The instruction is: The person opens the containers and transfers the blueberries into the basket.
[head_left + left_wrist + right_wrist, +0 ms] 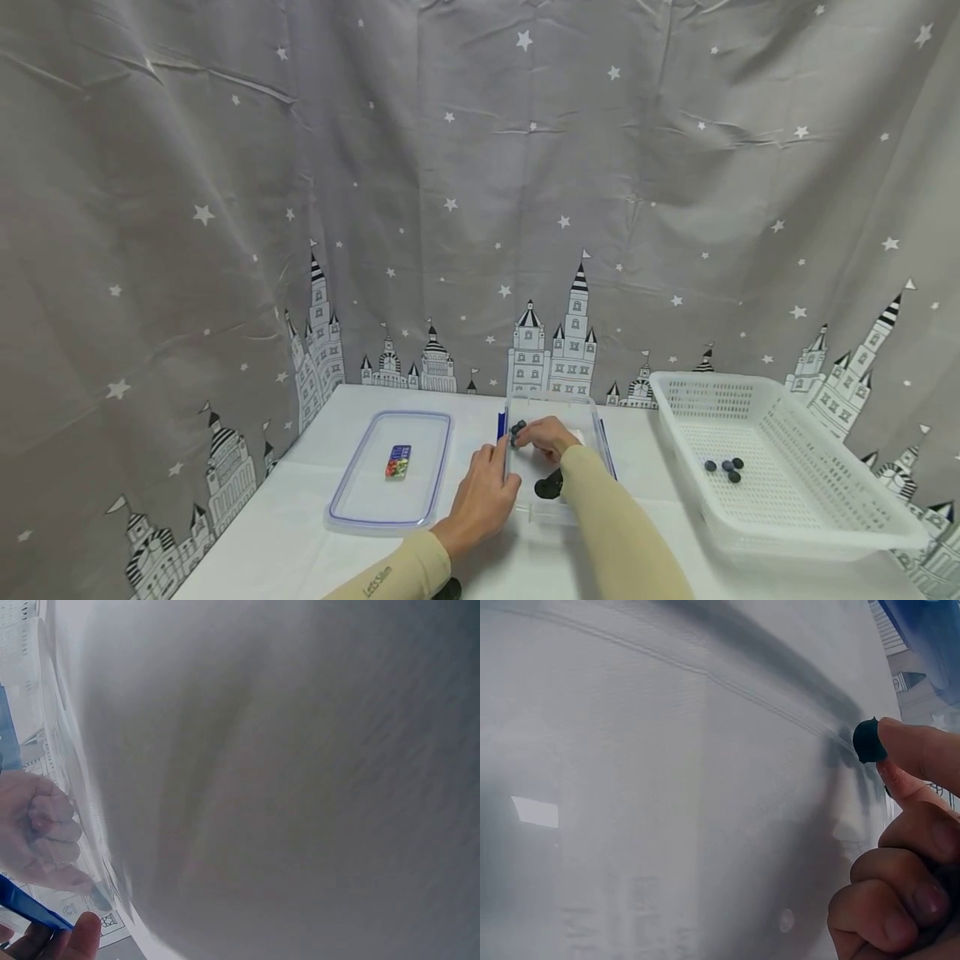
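Note:
A clear plastic container (pixel 547 510) with blue side latches stands on the table in front of me. My left hand (pixel 483 493) grips its left side, and in the left wrist view the fingertips (pixel 88 934) lie at a blue latch (pixel 30 901). Inside the container, near the left wall, my right hand (pixel 549 437) pinches a blueberry (pixel 867 741) between thumb and fingertip; the other fingers are curled in. More blueberries (pixel 520 425) show close beside those fingertips in the head view. The right forearm hides part of the container.
Left of the container lies a clear lid (pixel 367 487) with a blue rim, a small colourful packet (pixel 398 462) on it. To the right stands a white perforated basket (pixel 795 508) holding several blueberries (pixel 727 466). A grey curtain (pixel 465 167) hangs behind the table.

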`<state>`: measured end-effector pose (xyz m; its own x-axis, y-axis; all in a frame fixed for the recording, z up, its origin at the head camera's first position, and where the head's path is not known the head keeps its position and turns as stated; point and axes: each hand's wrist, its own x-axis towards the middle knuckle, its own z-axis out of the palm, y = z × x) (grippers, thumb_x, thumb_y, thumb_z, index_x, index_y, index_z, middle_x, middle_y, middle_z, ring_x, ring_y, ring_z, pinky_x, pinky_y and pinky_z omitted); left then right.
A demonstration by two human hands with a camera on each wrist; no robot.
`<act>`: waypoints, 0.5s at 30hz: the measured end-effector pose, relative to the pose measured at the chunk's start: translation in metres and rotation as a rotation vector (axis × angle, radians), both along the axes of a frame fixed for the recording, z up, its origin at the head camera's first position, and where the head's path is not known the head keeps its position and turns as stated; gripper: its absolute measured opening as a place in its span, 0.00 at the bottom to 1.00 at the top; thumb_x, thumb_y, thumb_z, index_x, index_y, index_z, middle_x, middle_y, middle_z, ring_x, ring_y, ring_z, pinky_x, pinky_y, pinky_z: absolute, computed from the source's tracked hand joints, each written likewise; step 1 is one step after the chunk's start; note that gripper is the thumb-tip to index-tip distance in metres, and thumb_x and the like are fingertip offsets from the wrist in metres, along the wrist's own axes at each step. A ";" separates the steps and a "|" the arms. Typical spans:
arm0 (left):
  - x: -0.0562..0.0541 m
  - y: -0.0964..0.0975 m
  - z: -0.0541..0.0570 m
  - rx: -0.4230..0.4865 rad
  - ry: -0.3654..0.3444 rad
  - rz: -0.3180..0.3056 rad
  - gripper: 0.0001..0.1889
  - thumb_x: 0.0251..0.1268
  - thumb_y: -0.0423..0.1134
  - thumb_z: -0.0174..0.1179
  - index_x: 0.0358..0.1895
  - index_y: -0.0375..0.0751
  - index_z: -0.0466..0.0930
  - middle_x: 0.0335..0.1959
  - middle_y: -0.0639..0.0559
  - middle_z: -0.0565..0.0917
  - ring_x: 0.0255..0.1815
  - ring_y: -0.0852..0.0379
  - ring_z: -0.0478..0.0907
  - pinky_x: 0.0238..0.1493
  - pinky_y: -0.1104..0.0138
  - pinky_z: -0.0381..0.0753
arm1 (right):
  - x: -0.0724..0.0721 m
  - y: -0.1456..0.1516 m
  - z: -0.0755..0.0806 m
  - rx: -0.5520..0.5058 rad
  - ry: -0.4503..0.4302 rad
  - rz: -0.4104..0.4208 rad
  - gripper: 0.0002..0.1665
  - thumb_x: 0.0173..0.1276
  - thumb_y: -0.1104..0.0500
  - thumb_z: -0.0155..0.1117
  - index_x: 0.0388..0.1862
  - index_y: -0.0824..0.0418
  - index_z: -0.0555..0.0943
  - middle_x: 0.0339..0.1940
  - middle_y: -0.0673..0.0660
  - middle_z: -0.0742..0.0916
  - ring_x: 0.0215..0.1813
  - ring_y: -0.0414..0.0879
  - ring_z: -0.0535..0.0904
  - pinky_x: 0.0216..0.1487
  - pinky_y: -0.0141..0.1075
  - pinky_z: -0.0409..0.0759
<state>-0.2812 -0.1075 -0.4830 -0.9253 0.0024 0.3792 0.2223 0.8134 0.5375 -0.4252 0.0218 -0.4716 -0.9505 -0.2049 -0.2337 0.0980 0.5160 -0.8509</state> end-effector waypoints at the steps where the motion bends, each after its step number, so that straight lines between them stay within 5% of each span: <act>1: 0.000 0.000 0.000 -0.002 0.001 -0.001 0.33 0.66 0.45 0.49 0.75 0.36 0.64 0.52 0.45 0.74 0.51 0.53 0.70 0.51 0.55 0.77 | 0.000 -0.001 0.000 -0.002 0.000 -0.004 0.15 0.57 0.61 0.73 0.45 0.61 0.90 0.13 0.46 0.65 0.17 0.40 0.55 0.21 0.33 0.56; 15: 0.000 0.000 -0.001 0.004 -0.009 -0.009 0.34 0.67 0.45 0.49 0.76 0.37 0.63 0.53 0.46 0.74 0.51 0.53 0.70 0.50 0.55 0.77 | 0.001 -0.004 -0.003 0.029 0.008 -0.037 0.11 0.58 0.61 0.73 0.40 0.61 0.90 0.16 0.49 0.68 0.19 0.41 0.58 0.24 0.34 0.59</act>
